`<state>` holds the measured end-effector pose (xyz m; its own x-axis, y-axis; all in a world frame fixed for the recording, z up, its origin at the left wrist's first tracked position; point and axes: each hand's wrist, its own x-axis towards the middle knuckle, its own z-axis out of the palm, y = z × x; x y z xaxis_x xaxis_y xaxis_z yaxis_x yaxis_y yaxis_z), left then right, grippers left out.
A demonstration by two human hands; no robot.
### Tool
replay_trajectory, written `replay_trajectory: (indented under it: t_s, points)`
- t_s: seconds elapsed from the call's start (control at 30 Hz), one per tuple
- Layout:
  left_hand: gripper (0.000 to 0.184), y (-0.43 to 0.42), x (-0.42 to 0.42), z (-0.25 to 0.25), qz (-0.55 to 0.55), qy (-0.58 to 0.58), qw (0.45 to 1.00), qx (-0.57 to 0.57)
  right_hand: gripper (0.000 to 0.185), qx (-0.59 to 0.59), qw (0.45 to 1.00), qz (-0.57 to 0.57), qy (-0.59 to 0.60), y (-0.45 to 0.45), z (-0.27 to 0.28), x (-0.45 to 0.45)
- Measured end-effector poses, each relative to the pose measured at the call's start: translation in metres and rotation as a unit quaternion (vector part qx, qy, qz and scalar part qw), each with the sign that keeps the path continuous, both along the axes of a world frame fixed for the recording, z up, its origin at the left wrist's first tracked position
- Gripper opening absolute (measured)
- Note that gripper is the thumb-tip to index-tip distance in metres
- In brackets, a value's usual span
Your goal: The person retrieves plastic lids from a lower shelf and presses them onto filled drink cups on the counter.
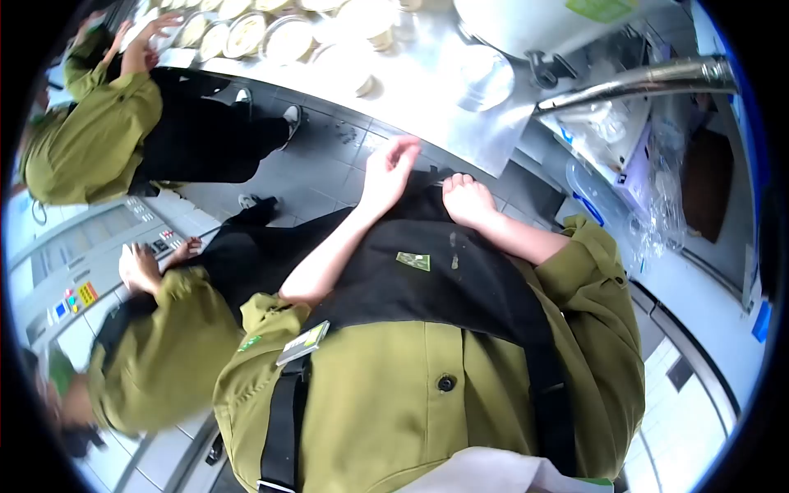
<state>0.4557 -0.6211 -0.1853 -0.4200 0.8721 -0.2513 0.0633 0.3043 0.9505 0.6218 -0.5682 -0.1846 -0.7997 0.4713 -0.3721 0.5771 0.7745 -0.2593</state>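
Observation:
My left hand (389,174) is raised in front of the black apron (427,283), just short of the steel table (501,146). Its fingers are loosely bent, with nothing visible in them. My right hand (468,200) is closed in a fist against the front of the apron. Beside its knuckles a small pale bit shows, too small to name; whatever the fist holds is hidden. On the table ahead stand several round tubs (288,39) with pale contents, partly washed out by glare. A clear round container (483,78) sits near the table's right corner.
At left, one co-worker (90,148) reaches to the table. Nearer, another co-worker (164,353) has hands by a machine with buttons (99,271). A metal pipe (641,86), a large pot-like vessel (534,25) and plastic wrapping (662,181) are at right.

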Motion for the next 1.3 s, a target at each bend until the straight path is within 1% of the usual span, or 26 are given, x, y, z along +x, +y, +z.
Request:
replay_trajectory:
  t_s: [0.03, 0.1, 0.13, 0.17, 0.23, 0.3, 0.33, 0.37, 0.43, 0.47, 0.57, 0.67, 0.77, 0.8, 0.9, 0.97, 1.07, 1.1, 1.17, 1.23, 1.27, 1.3]
  points:
    - [0.017, -0.008, -0.003, -0.001, 0.009, -0.01, 0.999, 0.035, 0.021, 0.007, 1.0, 0.012, -0.013, -0.001, -0.006, -0.004]
    - [0.016, -0.021, -0.016, -0.011, 0.089, -0.052, 0.994, 0.026, 0.021, 0.02, 0.998, 0.033, -0.047, -0.003, -0.018, -0.006]
    - [0.017, -0.026, -0.03, -0.011, 0.13, -0.084, 0.988, -0.005, 0.02, 0.037, 0.998, 0.03, -0.038, -0.006, -0.023, -0.008]
    - [0.018, -0.027, -0.044, -0.012, 0.189, -0.126, 0.974, -0.003, 0.019, 0.043, 0.996, 0.071, -0.02, -0.006, -0.026, -0.007]
    - [0.02, -0.019, -0.082, -0.027, 0.219, -0.08, 0.969, 0.079, 0.019, 0.053, 0.988, 0.144, 0.015, -0.003, -0.03, -0.001]
    - [0.027, -0.001, -0.103, -0.027, 0.164, 0.071, 0.977, 0.115, 0.019, 0.022, 0.978, 0.197, 0.059, 0.0, -0.033, 0.001]
    - [0.043, 0.009, -0.115, -0.052, 0.148, 0.09, 0.98, 0.098, 0.019, 0.012, 0.971, 0.221, 0.086, 0.004, -0.035, -0.002]
    - [0.061, 0.02, -0.125, -0.078, 0.122, 0.132, 0.977, 0.118, 0.018, 0.011, 0.968, 0.243, 0.056, 0.006, -0.03, -0.003]
    - [0.073, 0.042, -0.119, -0.07, 0.073, 0.081, 0.965, 0.237, 0.018, -0.046, 0.985, 0.165, -0.014, -0.002, -0.014, -0.008]
    - [0.08, 0.048, -0.115, -0.066, 0.084, 0.119, 0.962, 0.229, 0.018, -0.058, 0.991, 0.119, 0.005, -0.008, -0.015, -0.007]
    - [0.077, 0.061, -0.109, -0.079, 0.104, 0.075, 0.979, 0.159, 0.017, -0.109, 0.994, 0.022, -0.01, -0.014, -0.016, -0.002]
    - [0.067, 0.071, -0.109, -0.066, 0.106, -0.033, 0.964, 0.241, 0.017, -0.099, 0.995, -0.001, -0.027, -0.012, -0.011, -0.002]
    - [0.059, 0.073, -0.107, -0.062, 0.154, 0.008, 0.964, 0.218, 0.018, -0.097, 0.995, -0.035, 0.007, -0.018, -0.008, 0.008]
    - [0.059, 0.072, -0.105, -0.062, 0.161, 0.015, 0.964, 0.209, 0.019, -0.096, 0.994, -0.047, 0.024, -0.022, -0.008, 0.011]
    - [0.059, 0.072, -0.1, -0.06, 0.18, 0.049, 0.963, 0.196, 0.016, -0.068, 0.997, -0.036, -0.015, -0.024, -0.01, 0.016]
    - [0.061, 0.072, -0.093, -0.055, 0.189, 0.085, 0.958, 0.199, 0.012, -0.029, 0.998, -0.037, 0.033, -0.026, -0.006, 0.017]
    - [0.064, 0.07, -0.088, -0.067, 0.15, 0.108, 0.971, 0.15, 0.01, -0.01, 0.996, -0.05, 0.08, -0.032, 0.002, 0.01]
    - [0.064, 0.069, -0.084, -0.071, 0.145, 0.121, 0.971, 0.148, 0.02, 0.001, 0.995, -0.054, 0.078, -0.03, 0.005, 0.007]
    - [0.065, 0.073, -0.075, -0.072, 0.13, 0.147, 0.969, 0.148, 0.032, 0.014, 0.996, -0.061, 0.07, -0.025, 0.011, 0.002]
    - [0.056, 0.076, -0.066, -0.067, 0.129, 0.168, 0.961, 0.18, 0.037, 0.003, 0.996, -0.044, 0.075, -0.021, 0.014, 0.002]
    - [0.052, 0.075, -0.06, -0.064, 0.129, 0.177, 0.957, 0.193, 0.03, -0.009, 0.995, -0.066, 0.071, -0.021, 0.02, 0.004]
    - [0.044, 0.073, -0.053, -0.047, 0.098, 0.106, 0.986, 0.088, 0.022, -0.006, 0.987, -0.089, 0.136, -0.02, 0.02, 0.007]
